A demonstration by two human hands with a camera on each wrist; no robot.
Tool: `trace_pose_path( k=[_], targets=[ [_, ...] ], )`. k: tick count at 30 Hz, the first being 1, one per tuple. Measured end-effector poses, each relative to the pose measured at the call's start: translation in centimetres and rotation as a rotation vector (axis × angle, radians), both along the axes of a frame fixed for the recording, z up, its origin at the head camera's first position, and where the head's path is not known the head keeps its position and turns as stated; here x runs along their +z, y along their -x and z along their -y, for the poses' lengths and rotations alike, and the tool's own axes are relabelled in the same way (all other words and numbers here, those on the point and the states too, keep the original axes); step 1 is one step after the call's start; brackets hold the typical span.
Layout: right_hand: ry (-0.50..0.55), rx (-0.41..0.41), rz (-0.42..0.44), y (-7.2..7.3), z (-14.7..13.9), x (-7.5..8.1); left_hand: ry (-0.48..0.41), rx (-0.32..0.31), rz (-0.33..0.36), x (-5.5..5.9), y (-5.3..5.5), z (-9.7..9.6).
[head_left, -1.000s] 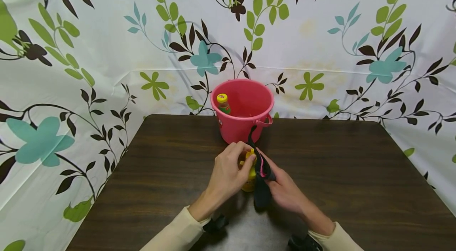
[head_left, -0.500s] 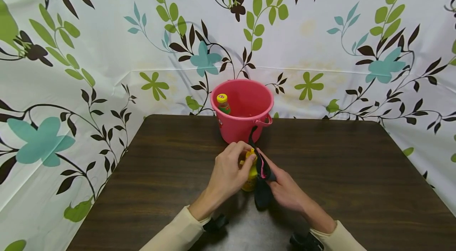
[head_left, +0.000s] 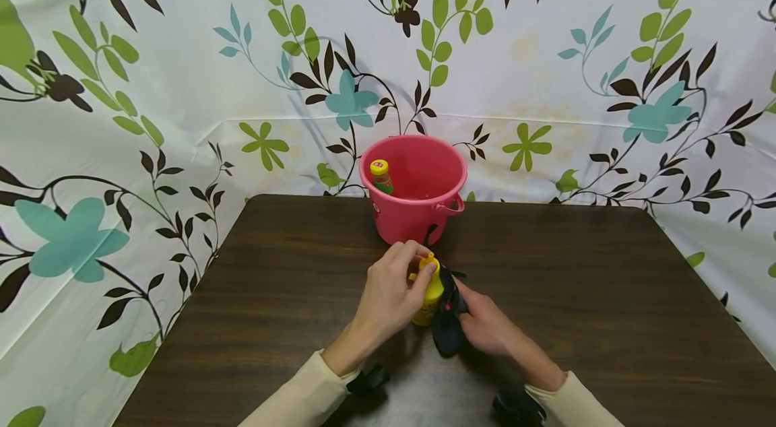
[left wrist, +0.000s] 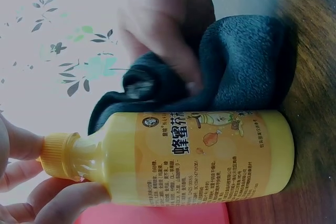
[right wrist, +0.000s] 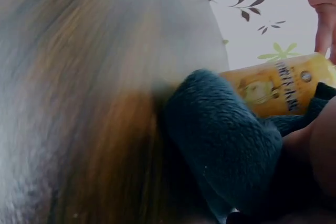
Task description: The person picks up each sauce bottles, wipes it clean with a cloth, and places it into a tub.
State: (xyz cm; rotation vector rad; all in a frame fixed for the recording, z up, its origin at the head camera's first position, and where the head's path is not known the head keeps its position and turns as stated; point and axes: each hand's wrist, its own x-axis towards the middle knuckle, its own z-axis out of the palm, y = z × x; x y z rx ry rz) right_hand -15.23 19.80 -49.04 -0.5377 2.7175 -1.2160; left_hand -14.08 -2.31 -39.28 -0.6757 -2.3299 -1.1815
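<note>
A yellow squeeze bottle of sauce (head_left: 432, 296) with a printed label stands upright on the table. My left hand (head_left: 388, 285) pinches its yellow cap (left wrist: 56, 153) between thumb and fingers. Against the bottle's right side my right hand (head_left: 488, 322) holds a bunched dark teal cloth (head_left: 448, 334). In the left wrist view the fuzzy cloth (left wrist: 247, 61) lies along the bottle, the right thumb pressed over a fold. The right wrist view shows the cloth (right wrist: 220, 135) covering part of the bottle (right wrist: 268, 90).
Just behind the hands stands a pink bucket (head_left: 409, 219), with a yellow-capped bottle (head_left: 381, 179) leaning inside its left wall. The dark wood table (head_left: 291, 265) ends at a patterned curtain (head_left: 521, 77) at the back.
The cloth's upper end, raised in front of the bucket, has dropped and bunched lower, uncovering more of the bottle. My right hand has shifted slightly. The left hand keeps its place on the cap.
</note>
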Motion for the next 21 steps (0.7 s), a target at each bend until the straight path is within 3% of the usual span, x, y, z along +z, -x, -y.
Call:
trace_pose_path(
  k=[2, 3, 4, 5, 9, 10, 15, 21],
  targets=[
    [-0.055, 0.016, 0.0, 1.3, -1.0, -2.8, 0.005, 0.001, -0.003, 0.0, 0.0, 0.0],
    [-0.07, 0.012, 0.033, 1.0, -0.7, -2.0, 0.007, 0.002, -0.004, 0.0, 0.0, 0.0],
    [-0.095, 0.014, 0.025, 1.0, -0.8, -2.2, 0.008, 0.003, -0.003, 0.0, 0.0, 0.0],
    [-0.105, 0.016, 0.036, 0.9, -0.6, -1.7, 0.009, 0.003, -0.002, 0.0, 0.0, 0.0],
    [-0.099, 0.026, 0.056, -1.1, 0.7, 3.0, 0.007, 0.001, 0.004, 0.0, 0.0, 0.0],
    [-0.105, 0.038, 0.034, -0.7, 0.4, 2.2, 0.006, 0.0, 0.006, 0.0, 0.0, 0.0],
    [-0.063, 0.068, 0.032, -0.7, 0.1, 2.4, 0.008, -0.001, 0.004, 0.0, 0.0, 0.0],
    [0.091, 0.043, 0.183, -2.1, 1.0, 5.8, 0.011, -0.006, 0.003, 0.0, 0.0, 0.1]
  ],
)
